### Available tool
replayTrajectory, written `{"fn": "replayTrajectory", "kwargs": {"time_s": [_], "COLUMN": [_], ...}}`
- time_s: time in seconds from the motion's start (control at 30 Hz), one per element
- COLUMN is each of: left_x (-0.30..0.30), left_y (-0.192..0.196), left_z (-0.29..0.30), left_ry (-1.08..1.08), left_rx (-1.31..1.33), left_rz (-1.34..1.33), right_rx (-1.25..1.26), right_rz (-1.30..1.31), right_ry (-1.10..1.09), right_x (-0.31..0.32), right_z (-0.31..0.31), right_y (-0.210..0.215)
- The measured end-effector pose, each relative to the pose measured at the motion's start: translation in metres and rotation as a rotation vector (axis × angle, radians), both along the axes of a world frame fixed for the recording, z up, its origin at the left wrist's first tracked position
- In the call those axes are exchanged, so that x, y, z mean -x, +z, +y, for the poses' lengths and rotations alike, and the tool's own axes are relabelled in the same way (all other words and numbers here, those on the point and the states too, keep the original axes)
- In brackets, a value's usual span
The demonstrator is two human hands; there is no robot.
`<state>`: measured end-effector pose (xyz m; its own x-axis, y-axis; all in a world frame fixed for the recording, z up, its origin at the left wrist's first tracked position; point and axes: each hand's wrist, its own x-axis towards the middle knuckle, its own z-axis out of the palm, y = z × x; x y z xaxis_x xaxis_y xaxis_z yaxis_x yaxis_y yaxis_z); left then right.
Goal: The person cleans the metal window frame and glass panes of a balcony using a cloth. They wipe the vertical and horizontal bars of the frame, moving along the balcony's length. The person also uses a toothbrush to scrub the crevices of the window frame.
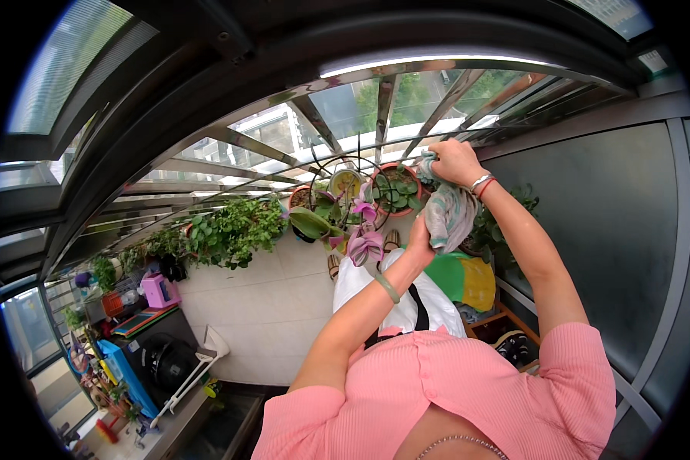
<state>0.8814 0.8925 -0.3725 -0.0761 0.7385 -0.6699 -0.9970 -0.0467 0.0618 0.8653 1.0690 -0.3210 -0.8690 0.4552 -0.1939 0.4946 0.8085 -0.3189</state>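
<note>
A grey-white cloth with greenish stripes (450, 218) hangs bunched between my two hands, in front of the metal railing (386, 107). My right hand (456, 162) is raised higher, its fingers closed on the cloth's upper end close to the rail. Lower down, my left hand (419, 244) grips the cloth's near side; its fingertips are partly hidden behind the fabric. Just left of the cloth stands a round terracotta pot (414, 201) with a green leafy plant. Pink-purple orchid flowers (366, 247) rise to the left of my left hand.
Leafy potted plants (241, 230) line the railing leftward over a pale tiled floor (238, 307). A frosted panel (598, 222) closes off the right side. Near my legs lie a green and yellow bag (464, 277) and dark shoes (514, 346). A cluttered cabinet with a black helmet-like object (169, 364) stands lower left.
</note>
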Motion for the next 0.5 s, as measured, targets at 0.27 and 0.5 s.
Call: {"fn": "replayTrajectory", "kwargs": {"time_s": [0.27,0.5], "left_x": [-0.001,0.015], "left_y": [0.014,0.008], "left_z": [-0.012,-0.004], "left_ry": [0.090,0.110], "left_rx": [-0.174,-0.026], "left_rz": [-0.068,-0.045], "right_rx": [0.908,0.198], "right_rz": [0.051,0.634], "right_ry": [-0.292,-0.145], "right_x": [0.009,0.068], "right_z": [0.003,-0.071], "right_y": [-0.019,-0.022]}}
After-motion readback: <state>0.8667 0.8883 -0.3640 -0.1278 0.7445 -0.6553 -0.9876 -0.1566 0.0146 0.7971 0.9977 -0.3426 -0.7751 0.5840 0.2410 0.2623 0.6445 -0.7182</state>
